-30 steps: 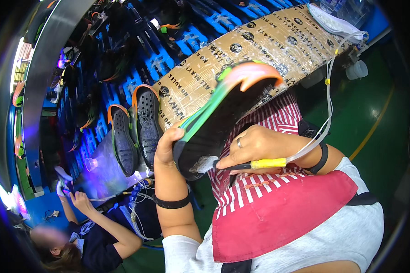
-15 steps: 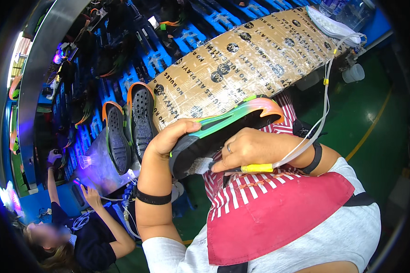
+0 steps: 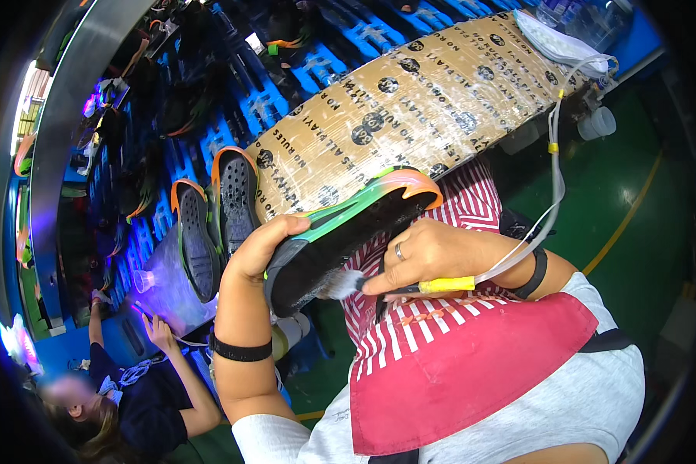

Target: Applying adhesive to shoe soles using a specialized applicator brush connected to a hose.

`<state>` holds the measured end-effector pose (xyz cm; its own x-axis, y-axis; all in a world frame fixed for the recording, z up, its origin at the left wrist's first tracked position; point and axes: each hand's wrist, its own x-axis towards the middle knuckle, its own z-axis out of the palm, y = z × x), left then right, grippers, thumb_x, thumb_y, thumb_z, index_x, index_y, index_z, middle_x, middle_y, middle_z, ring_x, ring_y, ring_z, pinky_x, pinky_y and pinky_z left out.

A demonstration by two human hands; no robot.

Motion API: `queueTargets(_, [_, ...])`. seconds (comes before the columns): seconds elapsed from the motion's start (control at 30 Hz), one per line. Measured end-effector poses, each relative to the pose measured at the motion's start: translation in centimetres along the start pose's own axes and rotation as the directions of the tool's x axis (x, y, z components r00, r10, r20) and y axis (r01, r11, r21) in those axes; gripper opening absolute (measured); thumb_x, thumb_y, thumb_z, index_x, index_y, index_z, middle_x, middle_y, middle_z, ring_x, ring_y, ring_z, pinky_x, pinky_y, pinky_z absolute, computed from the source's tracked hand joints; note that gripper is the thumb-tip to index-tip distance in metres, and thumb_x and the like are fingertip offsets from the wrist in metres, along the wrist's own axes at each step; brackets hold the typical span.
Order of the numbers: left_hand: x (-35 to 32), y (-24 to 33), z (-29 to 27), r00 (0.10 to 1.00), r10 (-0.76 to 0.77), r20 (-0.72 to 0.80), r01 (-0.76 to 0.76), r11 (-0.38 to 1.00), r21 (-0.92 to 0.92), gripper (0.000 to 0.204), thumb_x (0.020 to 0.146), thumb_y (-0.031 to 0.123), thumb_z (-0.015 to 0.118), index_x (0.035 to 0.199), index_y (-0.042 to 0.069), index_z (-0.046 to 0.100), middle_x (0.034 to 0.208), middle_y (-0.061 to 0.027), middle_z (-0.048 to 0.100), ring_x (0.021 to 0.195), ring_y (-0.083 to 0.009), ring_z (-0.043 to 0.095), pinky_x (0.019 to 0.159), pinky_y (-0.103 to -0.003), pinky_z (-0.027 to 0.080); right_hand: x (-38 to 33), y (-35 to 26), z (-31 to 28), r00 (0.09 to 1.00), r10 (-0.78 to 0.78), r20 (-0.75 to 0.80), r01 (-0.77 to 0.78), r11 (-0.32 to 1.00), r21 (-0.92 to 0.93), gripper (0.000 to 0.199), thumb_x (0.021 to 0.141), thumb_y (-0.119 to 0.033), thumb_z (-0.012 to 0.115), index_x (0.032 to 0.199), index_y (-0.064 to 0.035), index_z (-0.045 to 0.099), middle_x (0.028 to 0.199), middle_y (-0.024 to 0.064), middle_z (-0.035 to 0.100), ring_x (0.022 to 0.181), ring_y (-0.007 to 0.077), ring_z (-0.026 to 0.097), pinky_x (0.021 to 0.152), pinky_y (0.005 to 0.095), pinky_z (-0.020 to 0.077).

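My left hand (image 3: 261, 246) grips a shoe sole (image 3: 326, 254) by its near-left end, thumb over the rim. The sole has a black hollow inside and a green-to-orange sidewall, and is tilted with its inside toward me. The fingers beneath it are hidden. In my right hand (image 3: 421, 254) is a brush (image 3: 446, 284) with a yellow sleeve and pale bristles, fed by clear tubing. Its bristles touch the sole's inside near the left end. Two more black soles with orange rims, the nearer sole (image 3: 199, 243) and the farther sole (image 3: 237, 193), lie left of my left hand.
A cardboard-covered bench (image 3: 410, 100) lies ahead, with a white pad (image 3: 561, 42) at its far right. Clear tubing (image 3: 553, 166) runs down from there to my brush. Beyond is a blue slatted conveyor (image 3: 247, 93) carrying shoe parts. A co-worker (image 3: 143, 394) works at lower left.
My left hand and the sole have shifted left and slightly down. The brush remains against the sole's inside, near its left end. The co-worker's farther hand has lowered.
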<state>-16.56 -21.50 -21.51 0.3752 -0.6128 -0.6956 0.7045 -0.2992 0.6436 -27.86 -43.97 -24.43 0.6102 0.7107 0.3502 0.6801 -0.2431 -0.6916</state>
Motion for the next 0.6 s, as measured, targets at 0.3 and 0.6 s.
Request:
queueTargets(0.3, [-0.6, -0.5, 0.1, 1.0, -0.017, -0.024, 0.014, 0.995, -0.101, 0.043, 0.079, 0.022, 0.048, 0.11, -0.007, 0.054, 0.102, -0.0176, 0.06, 0.088, -0.021, 0.061, 0.079, -0.029, 0.047, 0.0, 0.3, 0.8, 0.983, -0.024, -0.183, 0.05, 0.989, 0.138, 0.029, 0.069, -0.009, 0.066, 0.097, -0.0052, 0.063, 0.064, 0.0064, 0.057, 0.056, 0.0209, 0.056, 0.05, 0.0307, 0.045])
queueTargets(0.6, [2.1, -5.6, 0.8, 0.966, 0.166, -0.198, -0.235, 0.884, -0.405, 0.053, 0.074, 0.03, 0.048, 0.112, -0.007, 0.05, 0.103, -0.0211, 0.059, 0.09, -0.03, 0.06, 0.085, -0.038, 0.047, -0.5, 2.4, 0.5, 0.682, 0.558, -0.473, -0.305, 0.804, 0.51, 0.02, 0.072, -0.017, 0.069, 0.086, -0.0028, 0.067, 0.076, 0.0096, 0.066, 0.067, 0.0151, 0.062, 0.063, 0.0255, 0.0474])
